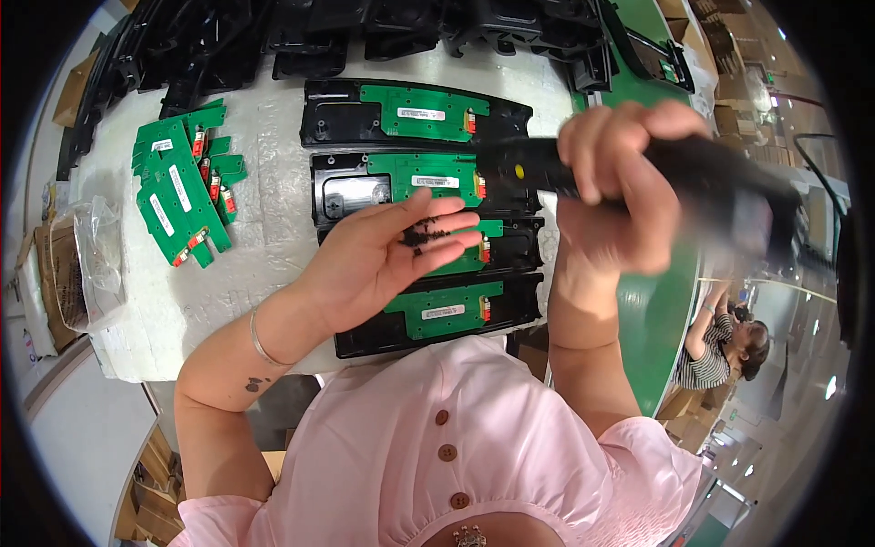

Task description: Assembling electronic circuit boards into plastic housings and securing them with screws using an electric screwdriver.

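My left hand (374,255) is palm up, fingers slightly cupped, with a small heap of black screws (421,235) lying on the fingers. My right hand (624,182) is wrapped round a black power screwdriver (720,182), blurred by motion. Its narrower end points left, over the housings. Below my hands, several curved black plastic housings lie in a column, each with a green circuit board in it: the top board (415,111), the second board (415,167), and the bottom board (447,310). My left hand partly covers the middle ones.
Loose green circuit boards (173,196) with red-and-white parts are piled at the left of the white table (264,219). Black plastic parts (401,27) crowd the far edge. A plastic bag (96,264) stands at the left edge. Another person (725,351) works off to the right.
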`<state>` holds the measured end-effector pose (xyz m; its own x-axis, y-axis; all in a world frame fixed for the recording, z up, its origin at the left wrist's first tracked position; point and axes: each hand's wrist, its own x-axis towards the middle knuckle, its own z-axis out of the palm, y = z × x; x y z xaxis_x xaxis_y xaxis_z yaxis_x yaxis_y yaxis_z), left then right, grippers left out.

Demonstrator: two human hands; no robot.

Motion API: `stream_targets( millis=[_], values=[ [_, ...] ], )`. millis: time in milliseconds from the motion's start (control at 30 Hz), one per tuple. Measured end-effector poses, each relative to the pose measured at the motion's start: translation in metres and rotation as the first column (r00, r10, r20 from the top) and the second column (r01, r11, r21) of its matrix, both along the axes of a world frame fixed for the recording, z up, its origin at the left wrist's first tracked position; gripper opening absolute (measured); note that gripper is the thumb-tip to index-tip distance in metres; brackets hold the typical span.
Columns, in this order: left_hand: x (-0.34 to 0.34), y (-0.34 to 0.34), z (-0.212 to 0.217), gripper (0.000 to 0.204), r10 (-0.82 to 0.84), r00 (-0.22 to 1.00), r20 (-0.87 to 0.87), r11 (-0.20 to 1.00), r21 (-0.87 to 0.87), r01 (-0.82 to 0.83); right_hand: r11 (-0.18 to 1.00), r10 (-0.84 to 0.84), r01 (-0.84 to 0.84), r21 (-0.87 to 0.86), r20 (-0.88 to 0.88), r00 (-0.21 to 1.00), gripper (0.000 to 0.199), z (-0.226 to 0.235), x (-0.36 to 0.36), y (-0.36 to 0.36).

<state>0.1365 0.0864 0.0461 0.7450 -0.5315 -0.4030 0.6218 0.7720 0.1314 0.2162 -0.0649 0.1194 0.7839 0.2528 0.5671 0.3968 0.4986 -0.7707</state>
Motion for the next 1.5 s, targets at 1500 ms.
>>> stream_targets(
  millis=[1500],
  values=[
    [0.001, 0.008, -0.013, 0.017, 0.042, 0.985, 0.17, 0.998, -0.053, -0.034, 0.964, 0.251, -0.245, -0.105, 0.045, 0.967, 0.022, 0.043, -0.032, -0.008]
  ],
)
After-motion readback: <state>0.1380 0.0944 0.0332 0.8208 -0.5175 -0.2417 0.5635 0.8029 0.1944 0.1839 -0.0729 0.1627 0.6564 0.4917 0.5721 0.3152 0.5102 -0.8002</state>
